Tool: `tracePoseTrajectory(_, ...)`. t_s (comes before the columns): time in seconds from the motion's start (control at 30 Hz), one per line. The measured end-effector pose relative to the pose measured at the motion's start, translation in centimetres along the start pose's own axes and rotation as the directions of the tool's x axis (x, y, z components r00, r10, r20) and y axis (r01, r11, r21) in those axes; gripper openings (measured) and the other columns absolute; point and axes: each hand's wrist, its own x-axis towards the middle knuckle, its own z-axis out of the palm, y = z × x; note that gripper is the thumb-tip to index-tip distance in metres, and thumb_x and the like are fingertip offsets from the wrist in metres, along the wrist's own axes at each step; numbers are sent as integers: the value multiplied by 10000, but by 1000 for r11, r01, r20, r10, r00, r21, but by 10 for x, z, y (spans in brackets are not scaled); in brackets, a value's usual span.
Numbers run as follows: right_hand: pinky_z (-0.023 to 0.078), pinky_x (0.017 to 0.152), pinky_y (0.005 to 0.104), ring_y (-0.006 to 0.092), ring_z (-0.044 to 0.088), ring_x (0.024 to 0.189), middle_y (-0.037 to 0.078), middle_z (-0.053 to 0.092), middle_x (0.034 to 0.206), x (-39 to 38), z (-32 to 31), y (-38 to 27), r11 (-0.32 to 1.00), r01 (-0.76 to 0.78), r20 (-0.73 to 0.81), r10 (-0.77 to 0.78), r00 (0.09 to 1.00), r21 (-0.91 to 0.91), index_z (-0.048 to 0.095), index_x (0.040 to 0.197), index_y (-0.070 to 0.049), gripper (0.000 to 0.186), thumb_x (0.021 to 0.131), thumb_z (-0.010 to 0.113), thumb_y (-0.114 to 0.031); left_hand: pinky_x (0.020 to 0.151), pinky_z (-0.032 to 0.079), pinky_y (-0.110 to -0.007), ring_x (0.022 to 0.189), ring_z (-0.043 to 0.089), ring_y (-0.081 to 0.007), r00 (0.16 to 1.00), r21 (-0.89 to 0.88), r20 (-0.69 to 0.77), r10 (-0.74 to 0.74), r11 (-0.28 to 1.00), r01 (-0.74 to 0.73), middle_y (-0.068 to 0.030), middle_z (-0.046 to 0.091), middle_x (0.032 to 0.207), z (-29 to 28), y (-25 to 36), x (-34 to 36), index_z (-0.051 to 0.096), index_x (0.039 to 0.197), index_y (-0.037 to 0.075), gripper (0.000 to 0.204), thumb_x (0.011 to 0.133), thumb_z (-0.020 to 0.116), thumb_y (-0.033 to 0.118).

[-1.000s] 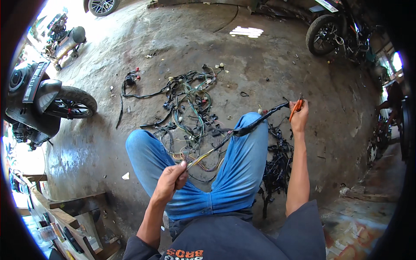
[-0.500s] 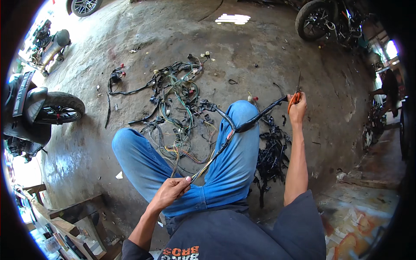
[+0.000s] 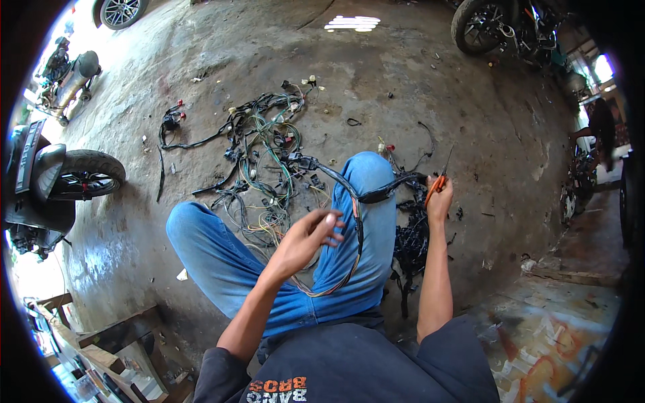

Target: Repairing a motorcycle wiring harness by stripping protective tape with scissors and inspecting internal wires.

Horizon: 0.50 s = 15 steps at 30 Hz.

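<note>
My right hand (image 3: 440, 200) is closed on orange-handled scissors (image 3: 436, 190), whose narrow blades point up and away. The end of a black-taped branch of a wiring harness (image 3: 377, 195) reaches this hand; whether the fingers grip it too is hard to tell. The harness lies over my right knee, and its coloured wires (image 3: 329, 290) loop down across my lap. Over my lap, my left hand (image 3: 306, 238) is lifted with loosely bent fingers apart, holding nothing, just left of the harness. Its far end joins a tangle of wires and connectors (image 3: 259, 144) on the floor.
Black tape scraps (image 3: 411, 248) lie in a heap beside my right thigh. A motorcycle wheel (image 3: 87, 176) stands at left, another motorcycle (image 3: 494, 27) at far right. A wooden frame (image 3: 117, 329) is at lower left. Another person (image 3: 600, 131) is at the right edge.
My left hand has let go of the wires and risen up and right, and the wires now sag in a loop. My right hand, with the scissors, has come lower and slightly left.
</note>
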Motion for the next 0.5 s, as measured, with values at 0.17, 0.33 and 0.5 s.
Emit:
tracePoseTrajectory(0.17, 495, 727, 336, 187, 620, 767, 112, 669, 858, -25, -10, -10, 995, -85, 11, 85, 996, 45, 585, 999, 30, 283, 924, 731, -200, 783, 564, -295, 859, 669, -181, 997, 88, -45, -55, 994, 59, -131, 647, 1029, 18, 13, 39, 535, 1258, -84, 478, 1030, 561, 336)
tracePoseTrajectory(0.33, 524, 813, 287, 154, 680, 942, 118, 721, 1057, -43, -34, -46, 995, -102, 10, 101, 995, 9, 610, 1032, 28, 214, 936, 703, -139, 732, 571, -273, 782, 662, -140, 994, -52, -48, -102, 994, 100, -113, 662, 956, 14, 10, 43, 546, 1196, -47, 406, 971, 664, 269)
tracePoseTrajectory(0.5, 519, 920, 289, 183, 649, 1024, 147, 676, 1155, -46, -72, -101, 932, -236, 190, 188, 964, 275, 569, 1129, 28, 266, 883, 657, 74, 717, 569, -269, 750, 657, -124, 986, -280, -2, -168, 946, 161, -77, 668, 927, 0, 9, 31, 557, 1201, -7, 339, 966, 655, 215)
